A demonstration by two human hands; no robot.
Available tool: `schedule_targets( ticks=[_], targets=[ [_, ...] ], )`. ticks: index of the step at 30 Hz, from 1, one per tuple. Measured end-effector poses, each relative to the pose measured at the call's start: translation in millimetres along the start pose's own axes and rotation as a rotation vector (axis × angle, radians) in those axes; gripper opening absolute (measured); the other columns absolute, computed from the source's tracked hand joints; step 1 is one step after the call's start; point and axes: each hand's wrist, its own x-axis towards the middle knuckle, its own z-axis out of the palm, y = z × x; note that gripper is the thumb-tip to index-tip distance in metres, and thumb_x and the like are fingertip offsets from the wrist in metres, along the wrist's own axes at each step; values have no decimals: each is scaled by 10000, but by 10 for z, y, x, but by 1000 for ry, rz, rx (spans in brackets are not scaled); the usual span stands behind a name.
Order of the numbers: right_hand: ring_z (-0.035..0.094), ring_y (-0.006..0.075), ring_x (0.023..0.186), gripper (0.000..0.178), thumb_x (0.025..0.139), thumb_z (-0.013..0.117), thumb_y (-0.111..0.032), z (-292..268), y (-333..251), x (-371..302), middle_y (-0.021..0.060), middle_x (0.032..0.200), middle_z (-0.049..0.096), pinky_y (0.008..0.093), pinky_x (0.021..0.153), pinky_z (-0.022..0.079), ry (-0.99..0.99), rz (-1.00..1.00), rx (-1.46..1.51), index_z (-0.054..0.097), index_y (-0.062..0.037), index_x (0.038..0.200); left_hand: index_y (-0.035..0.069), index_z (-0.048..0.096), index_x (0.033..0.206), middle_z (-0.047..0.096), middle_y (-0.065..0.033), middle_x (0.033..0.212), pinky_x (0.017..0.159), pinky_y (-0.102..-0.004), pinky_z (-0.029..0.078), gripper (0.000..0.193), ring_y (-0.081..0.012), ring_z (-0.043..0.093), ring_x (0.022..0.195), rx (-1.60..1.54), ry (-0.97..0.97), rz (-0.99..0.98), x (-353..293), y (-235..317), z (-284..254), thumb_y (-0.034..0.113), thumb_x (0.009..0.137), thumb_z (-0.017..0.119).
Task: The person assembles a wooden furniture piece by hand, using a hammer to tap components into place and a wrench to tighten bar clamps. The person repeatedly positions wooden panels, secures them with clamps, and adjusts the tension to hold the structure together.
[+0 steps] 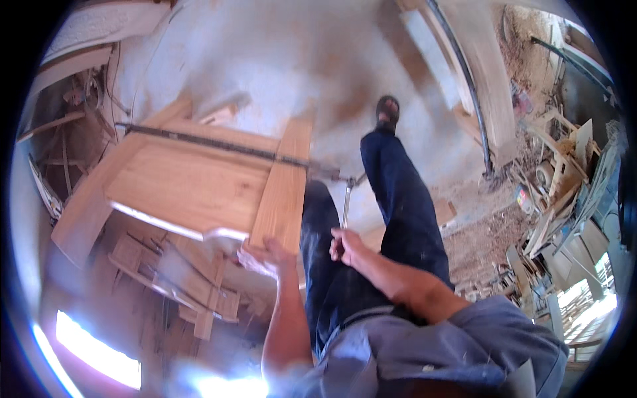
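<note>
A pale wooden panel (pixel 192 179) sits in a frame of boards, on the left before me. My left hand (pixel 271 257) is wrapped round the near end of the frame's right-hand board (pixel 286 186), with the thumb on top. Across the panel and both side boards runs a long dark bar clamp (pixel 199 140). At its right end a metal clamp handle (pixel 347 204) points back toward me. The fingers of my right hand (pixel 346 247) are closed round the near end of that handle. The panel's near edge is shaped and brightly lit.
Other clamped wooden frames (pixel 176 278) stand at the lower left. To the right a long wooden beam (pixel 488 86) carries a dark pipe (pixel 468 79). Offcuts and scrap wood (pixel 564 179) are heaped at the far right, with sawdust (pixel 478 245) on the floor. My legs (pixel 405 186) straddle the clamp's end.
</note>
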Motion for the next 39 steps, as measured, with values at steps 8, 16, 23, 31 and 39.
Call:
schedule_targets(
  ticks=[8,16,23,31,39],
  targets=[
    [509,273,512,372,943,599,-304,-49,27,89,72,578,485,399,472,371,29,49,38,423,-143,659,5,515,1042,489,-199,993,890,-518,346,381,-392,466,996,-94,8,1,26,16,-52,260,766,578],
    [508,273,504,383,940,601,-378,-278,103,308,88,625,519,390,451,367,-185,-15,18,442,-140,684,-25,495,1077,491,-211,986,867,-525,353,477,-410,476,964,-108,-25,139,12,-135,-220,307,755,615],
    [552,305,524,298,944,562,-288,-119,-33,133,128,646,556,421,468,389,92,-4,-60,492,-77,745,-30,514,1061,503,-203,955,844,-523,373,463,-397,497,925,-194,-25,157,69,-31,-191,303,755,612],
    [528,275,529,211,942,557,-225,32,-235,-45,98,635,515,391,460,362,102,67,-13,476,-105,788,-46,512,1111,515,-213,977,833,-512,378,485,-401,499,929,-154,-59,165,159,142,-225,278,760,595],
    [546,238,515,285,972,553,-281,-80,76,6,93,641,556,385,456,404,22,-126,36,493,-103,758,-45,517,1078,517,-230,980,822,-528,379,404,-420,500,942,-66,3,151,-25,-44,-95,263,822,569]
  ],
)
